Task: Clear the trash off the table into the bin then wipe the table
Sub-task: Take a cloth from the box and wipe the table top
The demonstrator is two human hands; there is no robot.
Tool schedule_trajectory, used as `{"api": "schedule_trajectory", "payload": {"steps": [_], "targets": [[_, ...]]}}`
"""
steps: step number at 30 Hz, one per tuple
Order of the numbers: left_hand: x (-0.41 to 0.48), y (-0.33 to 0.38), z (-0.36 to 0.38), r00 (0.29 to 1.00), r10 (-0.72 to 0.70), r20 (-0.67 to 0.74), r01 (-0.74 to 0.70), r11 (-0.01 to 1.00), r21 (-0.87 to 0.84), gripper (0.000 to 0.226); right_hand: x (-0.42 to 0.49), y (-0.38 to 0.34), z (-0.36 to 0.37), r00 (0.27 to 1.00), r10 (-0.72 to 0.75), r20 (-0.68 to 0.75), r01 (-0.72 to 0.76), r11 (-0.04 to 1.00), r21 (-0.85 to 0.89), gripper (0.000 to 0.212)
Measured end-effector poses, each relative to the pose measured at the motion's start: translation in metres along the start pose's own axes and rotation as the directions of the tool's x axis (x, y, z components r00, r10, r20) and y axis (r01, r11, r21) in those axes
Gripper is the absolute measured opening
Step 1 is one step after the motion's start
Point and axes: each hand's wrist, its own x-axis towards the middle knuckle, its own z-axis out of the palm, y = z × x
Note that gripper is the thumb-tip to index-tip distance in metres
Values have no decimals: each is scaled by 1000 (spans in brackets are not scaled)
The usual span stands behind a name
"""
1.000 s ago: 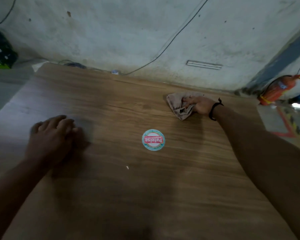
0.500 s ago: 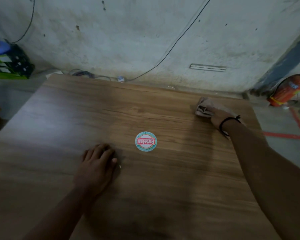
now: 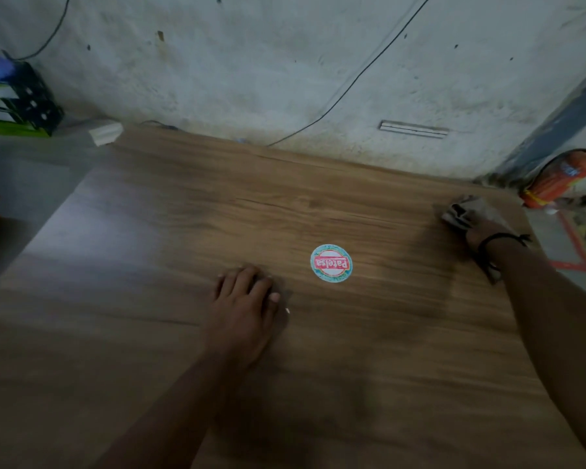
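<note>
The wooden table fills most of the head view. My right hand presses a crumpled beige cloth onto the far right corner of the table; a black band circles that wrist. My left hand lies flat on the table near the middle, fingers together, holding nothing. A round sticker with a red label sits just right of its fingertips. A tiny white speck lies beside my left thumb.
A stained concrete wall with a black cable rises behind the table. A red fire extinguisher lies on the floor at the right. A black and green crate stands at the far left, with a white block near the table's back left corner.
My right hand has slid the cloth from the table's back middle to the far right corner. My left hand has moved right, from the left side to beside the sticker.
</note>
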Motion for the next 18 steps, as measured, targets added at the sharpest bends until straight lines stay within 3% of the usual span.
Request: {"api": "schedule_trajectory", "payload": {"steps": [2,6,12,18], "targets": [[1,-2,1,1000,0,-23,-1,1000,-30,37,-8,-20,1,999,-36,33,36,999,-4,39],[0,-6,1,1000,1,-31,-4,994,-105,37,-26,-88,1,997,-53,61,53,999,5,45],[-1,-46,-34,1000,-1,19,9,913,-407,51,-72,-211,18,956,-294,7,294,954,59,45],[-27,-165,-96,993,-117,-28,117,993,-19,49,-116,-321,28,913,-399,82,398,917,23,47]]}}
